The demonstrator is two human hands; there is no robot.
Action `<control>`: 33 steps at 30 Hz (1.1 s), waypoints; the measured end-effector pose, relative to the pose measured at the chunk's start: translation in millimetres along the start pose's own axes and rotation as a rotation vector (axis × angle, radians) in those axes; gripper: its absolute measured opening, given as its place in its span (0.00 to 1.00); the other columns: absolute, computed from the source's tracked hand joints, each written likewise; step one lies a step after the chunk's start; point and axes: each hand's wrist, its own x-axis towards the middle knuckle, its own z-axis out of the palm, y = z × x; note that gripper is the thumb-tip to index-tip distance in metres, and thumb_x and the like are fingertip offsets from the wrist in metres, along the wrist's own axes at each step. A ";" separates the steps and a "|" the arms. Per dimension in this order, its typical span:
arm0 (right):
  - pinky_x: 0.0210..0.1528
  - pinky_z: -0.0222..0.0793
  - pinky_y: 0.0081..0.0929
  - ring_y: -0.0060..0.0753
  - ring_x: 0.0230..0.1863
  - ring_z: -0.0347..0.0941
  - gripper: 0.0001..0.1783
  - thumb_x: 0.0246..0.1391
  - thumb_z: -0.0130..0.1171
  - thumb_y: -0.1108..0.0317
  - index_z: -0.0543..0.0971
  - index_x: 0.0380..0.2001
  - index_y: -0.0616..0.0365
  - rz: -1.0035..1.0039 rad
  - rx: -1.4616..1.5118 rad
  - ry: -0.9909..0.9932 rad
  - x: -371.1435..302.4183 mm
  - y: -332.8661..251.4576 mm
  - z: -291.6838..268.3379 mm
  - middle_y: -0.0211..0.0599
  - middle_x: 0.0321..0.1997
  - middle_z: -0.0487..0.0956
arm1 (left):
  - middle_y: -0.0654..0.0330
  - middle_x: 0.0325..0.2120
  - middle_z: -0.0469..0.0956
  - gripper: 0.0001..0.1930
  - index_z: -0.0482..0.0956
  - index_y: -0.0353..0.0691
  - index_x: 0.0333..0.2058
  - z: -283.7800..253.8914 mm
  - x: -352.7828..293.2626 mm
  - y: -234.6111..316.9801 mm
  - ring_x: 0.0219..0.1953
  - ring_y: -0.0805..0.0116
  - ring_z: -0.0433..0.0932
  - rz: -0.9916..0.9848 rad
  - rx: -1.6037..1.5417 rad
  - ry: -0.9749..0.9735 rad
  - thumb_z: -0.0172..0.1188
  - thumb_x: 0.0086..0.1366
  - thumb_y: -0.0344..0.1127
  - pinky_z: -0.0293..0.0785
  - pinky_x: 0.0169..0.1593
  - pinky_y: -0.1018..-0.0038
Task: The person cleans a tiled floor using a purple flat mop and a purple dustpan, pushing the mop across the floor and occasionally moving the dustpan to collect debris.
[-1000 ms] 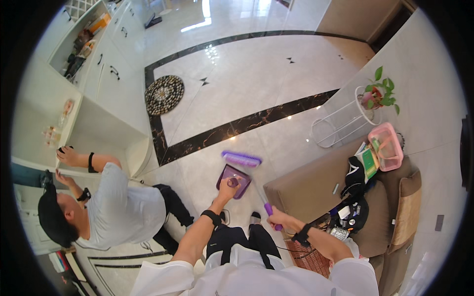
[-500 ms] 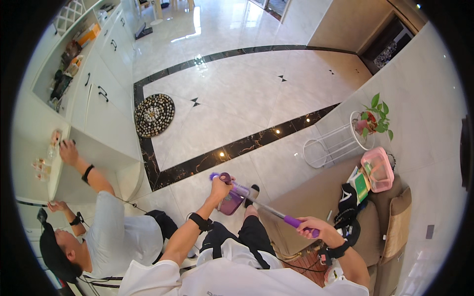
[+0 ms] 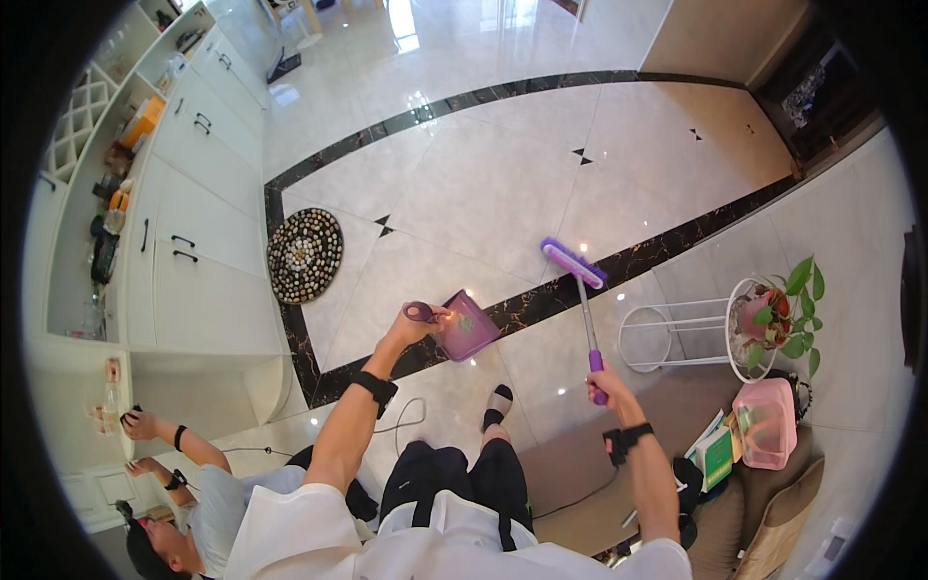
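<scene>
My left hand (image 3: 418, 327) is closed round the handle of a small purple dustpan (image 3: 474, 338), held low over the dark floor border. A small greenish patch shows in the pan; whether it is debris or a print I cannot tell. In my right hand (image 3: 611, 385) is the purple grip of a small broom (image 3: 586, 314). Its grey stick reaches forward to a purple bristled head (image 3: 575, 263), which lies across the edge of the dark border, to the right of the dustpan and apart from it.
On the left a person (image 3: 208, 488) reaches to a white cabinet (image 3: 179, 232). A round pebble mat (image 3: 304, 253) lies at the left. To the right stand a white plant stand (image 3: 677, 333) and a brown sofa (image 3: 619, 435) bearing a pink basket (image 3: 766, 422) and books.
The broom head has swung away from the dustpan, forward and right. The dustpan has moved forward. My view has shifted, and the person at left sits lower in it.
</scene>
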 end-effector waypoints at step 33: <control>0.10 0.58 0.18 0.20 0.11 0.62 0.37 0.41 0.52 0.81 0.59 0.58 0.48 0.203 -0.072 -0.146 9.0 -342.7 -5.2 0.30 0.16 0.66 | 0.63 0.22 0.79 0.11 0.81 0.36 0.34 -64.6 277.7 95.5 0.26 0.77 0.76 0.035 -0.049 0.166 0.59 0.49 0.22 0.73 0.33 0.78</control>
